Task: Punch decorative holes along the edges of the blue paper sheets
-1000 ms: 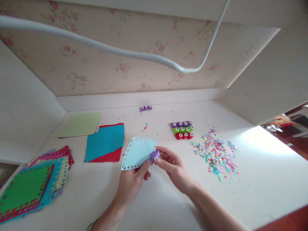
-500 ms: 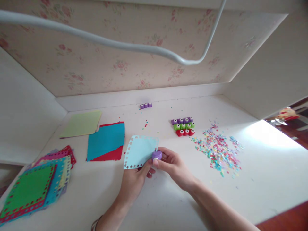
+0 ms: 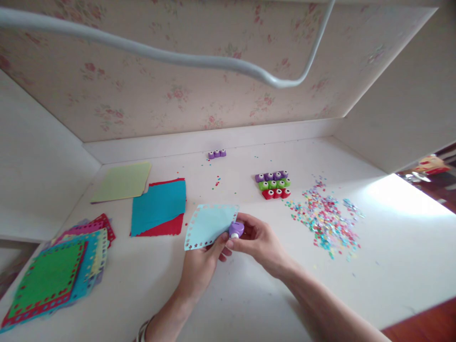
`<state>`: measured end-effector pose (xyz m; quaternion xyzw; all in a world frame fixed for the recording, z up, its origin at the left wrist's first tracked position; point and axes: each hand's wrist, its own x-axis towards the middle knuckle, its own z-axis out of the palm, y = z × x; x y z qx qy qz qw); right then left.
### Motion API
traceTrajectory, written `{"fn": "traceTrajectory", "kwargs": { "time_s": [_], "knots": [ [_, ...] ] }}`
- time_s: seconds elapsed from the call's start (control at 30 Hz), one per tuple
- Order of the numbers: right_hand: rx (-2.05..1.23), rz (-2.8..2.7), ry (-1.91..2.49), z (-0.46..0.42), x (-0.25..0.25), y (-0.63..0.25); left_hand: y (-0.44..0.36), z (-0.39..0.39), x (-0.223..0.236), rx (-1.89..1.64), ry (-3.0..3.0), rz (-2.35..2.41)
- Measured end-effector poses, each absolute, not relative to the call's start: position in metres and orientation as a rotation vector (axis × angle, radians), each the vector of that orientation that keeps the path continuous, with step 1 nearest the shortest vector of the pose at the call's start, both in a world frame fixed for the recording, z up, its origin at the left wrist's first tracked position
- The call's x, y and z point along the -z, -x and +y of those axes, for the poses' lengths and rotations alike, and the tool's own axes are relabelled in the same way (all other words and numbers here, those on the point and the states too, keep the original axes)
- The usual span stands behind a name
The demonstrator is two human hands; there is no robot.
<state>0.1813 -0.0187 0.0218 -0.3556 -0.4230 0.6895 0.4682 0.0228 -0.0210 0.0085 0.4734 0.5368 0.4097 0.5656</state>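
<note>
A light blue sheet of paper (image 3: 211, 224) with small shapes punched along its edges is held over the table. My left hand (image 3: 204, 259) is closed on its near edge, thumb on top and fingers beneath. My right hand (image 3: 258, 240) grips a purple craft punch (image 3: 236, 230) between thumb and fingers, its white button toward me. The punch sits at the right edge of the sheet, close to my left thumb. Whether its jaw is around the paper is hard to see.
Punched sheets (image 3: 50, 275) lie piled at the left, with blue and red sheets (image 3: 160, 202) and pale green sheets (image 3: 123, 180) behind. Rows of punches (image 3: 274, 184) stand right of centre, more purple punches (image 3: 217, 154) near the wall. Confetti (image 3: 326, 213) is heaped at the right.
The punch has tilted slightly in my right hand, and its white button shows more. Both hands and the sheet have barely shifted; the whole view has moved a little.
</note>
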Motion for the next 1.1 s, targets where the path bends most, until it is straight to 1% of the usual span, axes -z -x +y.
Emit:
{"fn": "traceTrajectory", "kwargs": {
  "time_s": [0.13, 0.37, 0.63, 0.83, 1.1],
  "knots": [
    [-1.69, -0.996, 0.913, -0.0173, -0.0217, -0.1823, -0.0227, -0.0217, -0.0087, -0.945, -1.093, 1.281],
    [-1.655, -1.065, 0.827, -0.0201, -0.0197, -0.1758, -0.0228, -0.0224, -0.0058, -0.888, -1.117, 1.347],
    [-1.475, -1.177, 1.037, -0.0228, -0.0138, -0.1809, -0.0234, -0.0254, -0.0085, -0.862, -1.219, 1.508],
    [-1.616, -1.115, 0.852, -0.0236, -0.0177, -0.1764, -0.0255, -0.0251, -0.0114, -0.865, -1.155, 1.439],
    [-1.611, -1.029, 0.928, -0.0204, -0.02, -0.1846, -0.0243, -0.0236, -0.0107, -0.923, -1.15, 1.282]
  ]
}}
